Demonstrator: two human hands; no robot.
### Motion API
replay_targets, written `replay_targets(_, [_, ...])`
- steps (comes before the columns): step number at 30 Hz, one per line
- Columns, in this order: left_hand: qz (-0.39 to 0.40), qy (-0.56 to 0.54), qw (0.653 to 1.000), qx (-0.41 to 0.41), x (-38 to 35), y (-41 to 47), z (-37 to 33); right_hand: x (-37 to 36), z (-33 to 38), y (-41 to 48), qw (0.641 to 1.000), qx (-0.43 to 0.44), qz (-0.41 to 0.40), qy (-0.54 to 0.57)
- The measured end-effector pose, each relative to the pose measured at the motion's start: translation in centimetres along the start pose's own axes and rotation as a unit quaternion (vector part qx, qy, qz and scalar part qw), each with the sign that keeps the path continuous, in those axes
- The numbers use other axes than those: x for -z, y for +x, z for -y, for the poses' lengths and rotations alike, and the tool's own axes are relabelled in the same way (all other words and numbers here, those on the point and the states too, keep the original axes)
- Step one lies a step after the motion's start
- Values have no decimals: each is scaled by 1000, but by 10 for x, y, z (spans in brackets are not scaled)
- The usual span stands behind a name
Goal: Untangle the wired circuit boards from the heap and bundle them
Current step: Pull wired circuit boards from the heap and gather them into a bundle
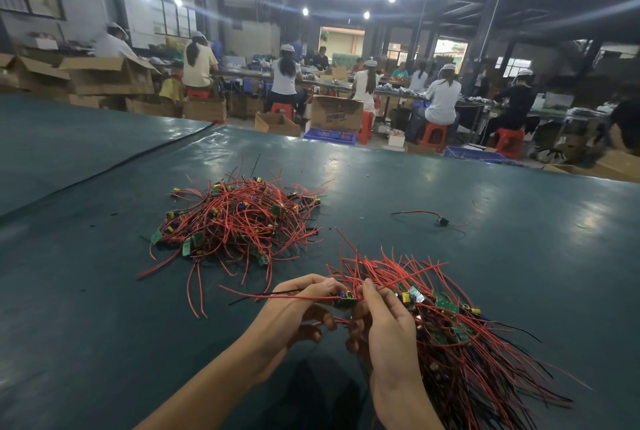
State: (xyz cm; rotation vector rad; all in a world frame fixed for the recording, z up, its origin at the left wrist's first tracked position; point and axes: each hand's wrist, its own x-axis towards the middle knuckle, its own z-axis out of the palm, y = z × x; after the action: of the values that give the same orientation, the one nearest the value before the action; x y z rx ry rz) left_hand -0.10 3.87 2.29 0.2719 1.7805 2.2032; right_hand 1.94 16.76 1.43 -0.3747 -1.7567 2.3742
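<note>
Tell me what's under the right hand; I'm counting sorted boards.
The right hand grips the bundle of red-wired green boards, which fans out rightward on the table. Whatever lies beneath the palm is hidden; the left hand pinches one board beside it.

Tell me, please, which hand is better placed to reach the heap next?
Probably left: the left hand, pinching only one board, sits nearer the heap, while the right hand grips the bundle beside it.

left hand (298, 305) and right hand (384, 322), both bare, with slender fingers and rounded knuckles; left forearm (214, 381) and right forearm (401, 402), likewise bare along the whole visible length.
</note>
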Motion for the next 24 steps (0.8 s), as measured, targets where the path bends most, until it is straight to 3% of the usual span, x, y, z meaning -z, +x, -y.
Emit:
replay_targets(8, [-2,8,1000,-14,0,1,3,-1,1,-1,999,32,2,-24])
replay_targets(15, [22,-26,999,-7,1,0,2,1,-1,1,998,39,-46,7])
replay_targets(19, [44,11,998,-42,1,0,4,3,1,2,996,61,-55,19])
replay_targets(24, [-39,44,997,-58,-2,2,6,-5,1,-6,995,96,9,9])
